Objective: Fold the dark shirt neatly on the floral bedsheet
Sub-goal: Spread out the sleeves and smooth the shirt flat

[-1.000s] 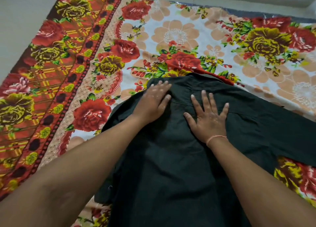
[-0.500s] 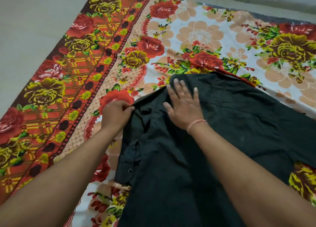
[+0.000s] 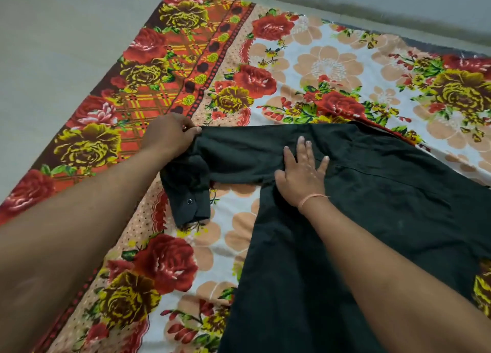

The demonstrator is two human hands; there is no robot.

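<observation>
The dark shirt (image 3: pixel 372 206) lies back-up on the floral bedsheet (image 3: pixel 332 65), filling the lower right of the head view. Its left sleeve stretches out to the left, and the buttoned cuff (image 3: pixel 190 206) hangs folded down past my grip. My left hand (image 3: pixel 170 135) pinches the sleeve near its outer end, fingers curled around the cloth. My right hand (image 3: pixel 303 174) presses flat on the shirt at the shoulder, fingers straight and spread. A thin orange thread circles that wrist.
The bedsheet has a red and yellow checked border (image 3: pixel 127 92) along its left side. Bare pale floor (image 3: pixel 53 47) lies beyond it on the left and top. A wall base (image 3: pixel 398 4) runs along the top right.
My left hand has pulled the left sleeve out sideways from under the shirt body, so it now lies stretched left. My right hand has stayed flat on the shoulder. The view shifted left.
</observation>
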